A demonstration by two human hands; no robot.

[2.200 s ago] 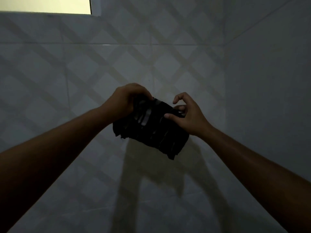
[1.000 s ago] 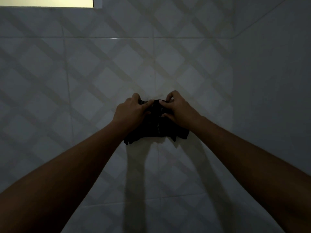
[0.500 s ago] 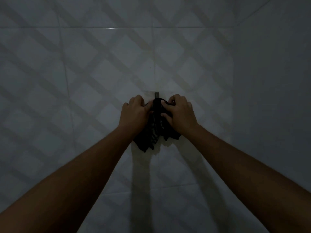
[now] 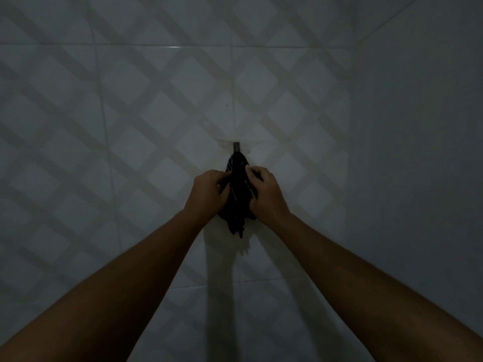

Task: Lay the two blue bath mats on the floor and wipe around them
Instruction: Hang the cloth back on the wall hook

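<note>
Dark bunched cloth [image 4: 237, 194] on wall hook [image 4: 236, 146], left hand [image 4: 209, 194], right hand [image 4: 265, 195] both gripping it

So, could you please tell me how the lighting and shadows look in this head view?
Head view: very dim, so the cloth between the left hand and right hand reads nearly black; the arms cast a dark shadow down the wall below the hook; a small glint sits on a grout line above; wide-angle bending curves the tile lines.
</note>
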